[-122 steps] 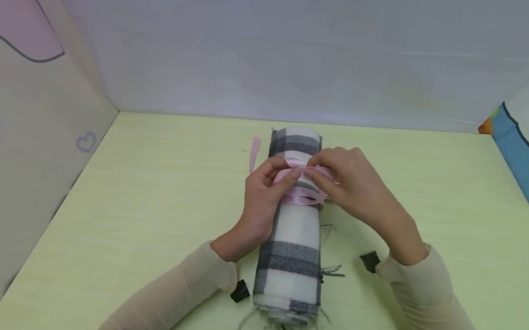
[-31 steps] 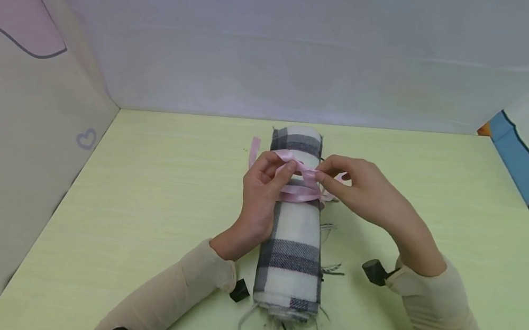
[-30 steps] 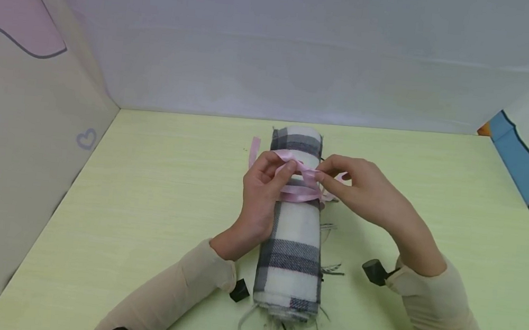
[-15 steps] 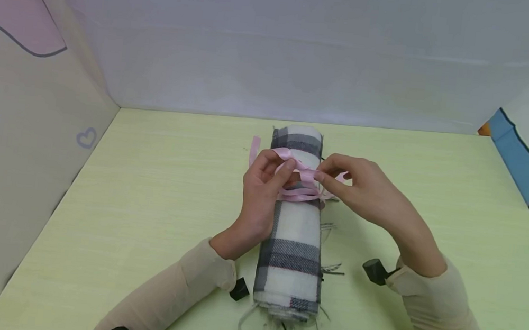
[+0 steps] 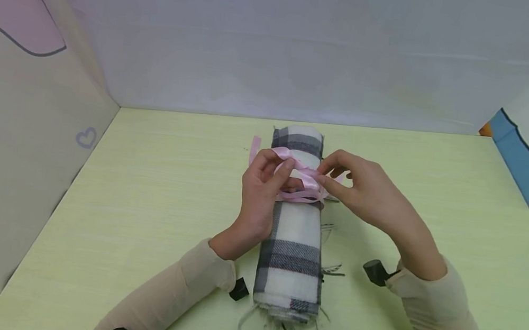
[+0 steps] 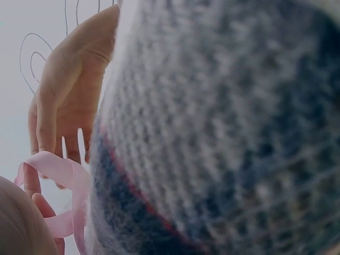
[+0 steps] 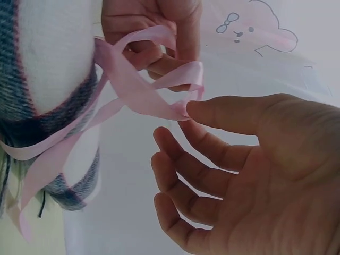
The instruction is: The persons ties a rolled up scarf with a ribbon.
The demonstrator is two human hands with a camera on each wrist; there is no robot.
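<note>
Head view shows your left hand (image 5: 262,186) resting against the left flank of the rolled plaid scarf (image 5: 292,247), its thumb and forefinger curled round one loop of the pink ribbon (image 5: 302,182). Your right hand (image 5: 362,190) pinches the other part of the ribbon just to the right, thumb against forefinger, the remaining fingers spread and relaxed, as the right wrist view confirms (image 7: 249,175). The scarf lies lengthwise in the middle of the green table (image 5: 146,201), fringe toward you, with the ribbon wound round its upper third.

Compared with a second ago, your hands have barely shifted, but the ribbon between them has drawn in: the loops sit tighter and closer to the fabric, and the slack band below has narrowed. Four seconds ago your right hand lay over the wrap; now it has drawn back to the right with a strand in its pinch. My reading is that the bow is being cinched and is nearly closed. A loose tail (image 5: 254,151) stands up left of the roll.
</note>
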